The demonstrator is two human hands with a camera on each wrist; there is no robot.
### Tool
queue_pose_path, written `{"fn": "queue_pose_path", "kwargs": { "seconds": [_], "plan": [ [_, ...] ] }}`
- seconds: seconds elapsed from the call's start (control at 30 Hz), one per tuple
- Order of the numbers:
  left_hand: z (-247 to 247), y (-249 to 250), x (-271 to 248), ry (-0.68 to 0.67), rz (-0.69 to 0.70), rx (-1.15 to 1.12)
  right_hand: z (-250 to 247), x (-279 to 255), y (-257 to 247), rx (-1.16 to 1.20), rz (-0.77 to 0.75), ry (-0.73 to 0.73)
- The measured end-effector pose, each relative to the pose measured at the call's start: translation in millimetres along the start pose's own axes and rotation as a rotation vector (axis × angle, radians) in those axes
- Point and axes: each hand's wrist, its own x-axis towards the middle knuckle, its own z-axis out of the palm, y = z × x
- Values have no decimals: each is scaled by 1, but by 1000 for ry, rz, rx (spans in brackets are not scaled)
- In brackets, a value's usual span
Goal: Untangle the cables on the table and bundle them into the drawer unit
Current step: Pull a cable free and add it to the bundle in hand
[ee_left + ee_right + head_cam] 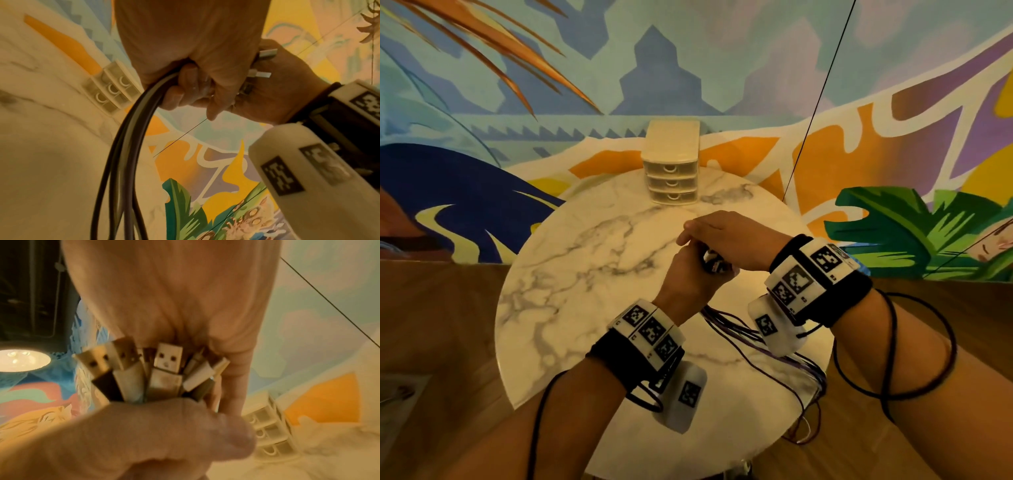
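Observation:
My left hand (688, 274) grips a bundle of cables (127, 146) in its fist above the round marble table (585, 274). Several USB plugs (144, 366) stick up out of that fist. My right hand (722, 233) lies over them, palm against the plug tips (712, 262), its fingers fairly straight beside the bundle. The loose cable lengths (736, 329) trail back under my right wrist and hang off the table's near right edge. The cream drawer unit (671, 171) stands at the table's far edge, all three drawers closed; it also shows as the drawer unit (271, 431).
A thin black cord (818, 102) hangs slanted in front of the painted wall, right of the drawer unit. Black wrist-camera wires loop around both forearms. A lit lamp (20, 360) glows off to the left. Wooden floor surrounds the table.

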Motion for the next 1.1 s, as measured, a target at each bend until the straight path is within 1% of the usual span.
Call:
{"fn": "queue_pose_path", "kwargs": {
  "seconds": [0.1, 0.2, 0.33, 0.37, 0.4, 0.43, 0.5, 0.53, 0.57, 0.6, 0.63, 0.7, 0.73, 0.77, 0.8, 0.87, 0.9, 0.93, 1.0, 1.03, 1.1],
  "plan": [
    [1, 7, -2, -16, -29, -28, 0, -1, 3, -2, -18, 13],
    [4, 15, -1, -35, -48, -174, -8, 2, 3, -28, -47, 51],
    [8, 23, 2, -21, -47, -151, -13, 5, 1, -150, -103, 39],
    [8, 23, 2, -24, -31, -165, -14, 6, 0, -131, -110, 32],
    [7, 20, 4, -34, -8, -199, -16, 6, 0, -27, -119, 42],
    [7, 18, 5, -42, 4, -250, -17, 5, 0, 153, -112, 68],
    [3, 15, 8, -40, -40, -412, -21, 4, 10, 521, -98, 197],
    [1, 15, 9, -37, -72, -489, -20, 3, 20, 643, -94, 269],
    [-1, 16, 10, -31, -88, -546, -16, 1, 31, 714, -96, 307],
    [-3, 17, 12, -27, -85, -578, -8, 0, 41, 738, -82, 301],
    [-5, 20, 15, -20, -79, -600, 3, -2, 49, 721, -47, 248],
    [-7, 26, 25, 30, -71, -622, 28, -9, 53, 674, 32, 89],
    [-9, 31, 30, 47, -53, -641, 41, -11, 54, 664, 58, 42],
    [-11, 35, 36, 60, -37, -673, 51, -11, 53, 619, 81, 46],
    [-13, 40, 41, 81, -23, -704, 57, -10, 51, 527, 107, 88],
    [-17, 44, 47, 113, -24, -745, 61, -3, 56, 273, 154, 249],
    [-17, 45, 46, 109, -41, -763, 60, 0, 58, 210, 162, 330],
    [-17, 47, 43, 100, -64, -768, 60, 3, 62, 200, 152, 396],
    [-10, 50, 41, 113, -114, -740, 63, 8, 67, 134, 111, 446],
    [-8, 52, 43, 152, -131, -735, 68, 10, 71, 54, 84, 484],
    [-6, 57, 52, 330, -136, -731, 75, 12, 76, -28, 35, 637]
  ]
}}
